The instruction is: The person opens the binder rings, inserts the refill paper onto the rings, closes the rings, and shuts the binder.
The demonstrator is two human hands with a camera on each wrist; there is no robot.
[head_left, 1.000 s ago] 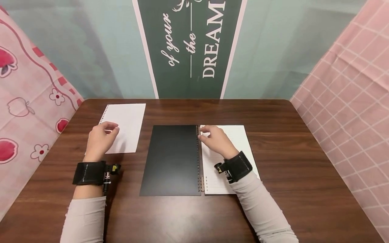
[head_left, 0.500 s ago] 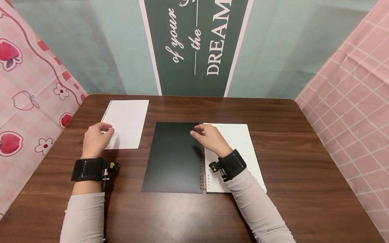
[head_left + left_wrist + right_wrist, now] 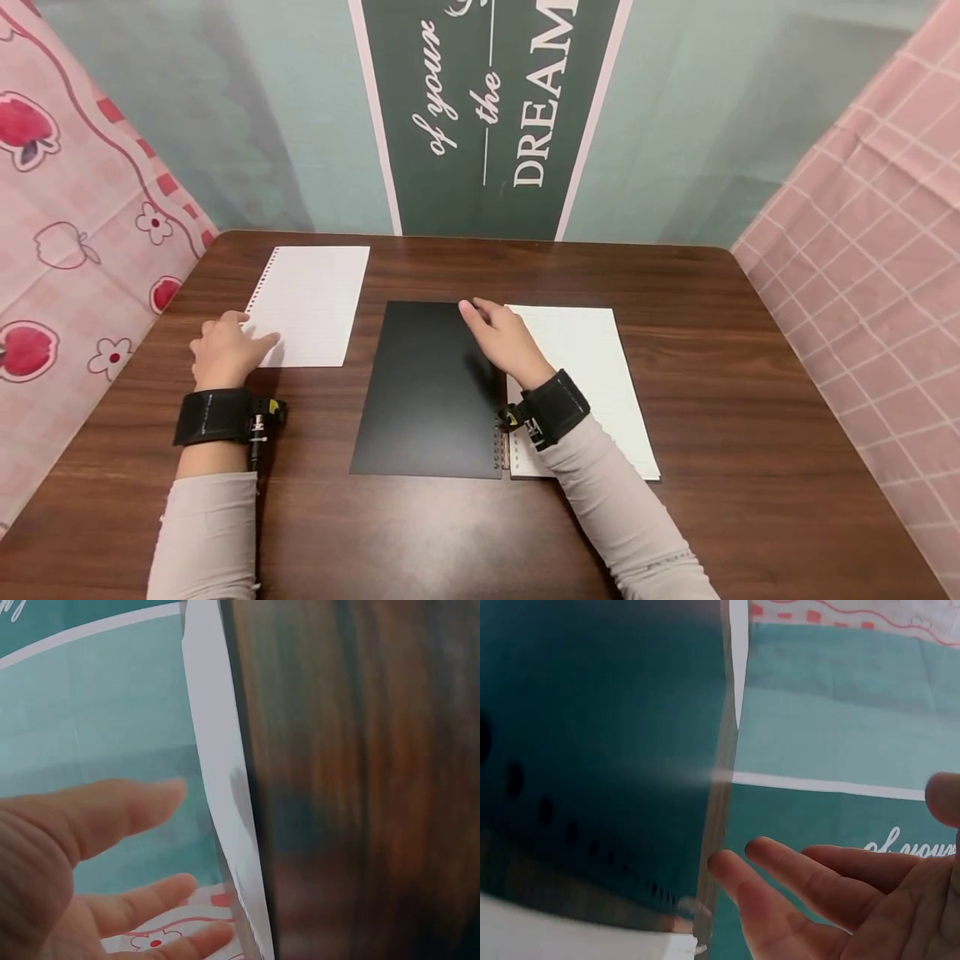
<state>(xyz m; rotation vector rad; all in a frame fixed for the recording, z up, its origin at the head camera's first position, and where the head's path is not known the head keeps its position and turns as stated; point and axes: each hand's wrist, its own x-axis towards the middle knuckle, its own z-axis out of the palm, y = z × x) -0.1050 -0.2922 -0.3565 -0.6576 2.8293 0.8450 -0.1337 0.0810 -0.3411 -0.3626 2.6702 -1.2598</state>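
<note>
A loose-leaf notebook lies open on the brown table. Its black cover (image 3: pixel 427 392) is on the left, its white lined pages (image 3: pixel 592 375) on the right, with a ring binding (image 3: pixel 502 450) between them. My right hand (image 3: pixel 506 337) hovers over the binding near the top, thumb and fingers apart and holding nothing; the right wrist view shows its fingers (image 3: pixel 802 877) spread beside the cover. At the far left rests a single punched sheet of paper (image 3: pixel 315 300). Beside that sheet's left edge is my left hand (image 3: pixel 228 350), fingers spread and thumb over the paper's lower corner.
The wooden table (image 3: pixel 720 350) meets a green cloth (image 3: pixel 660 150) at the back. Pink patterned cloths hang at the left (image 3: pixel 75 233) and right (image 3: pixel 885 217). Both wrists carry black straps with small cameras.
My left hand has opened its pinched fingers and shifted slightly left. The right hand has moved left and up from the binding over the black cover's edge, fingers opening. The view has shifted slightly.
</note>
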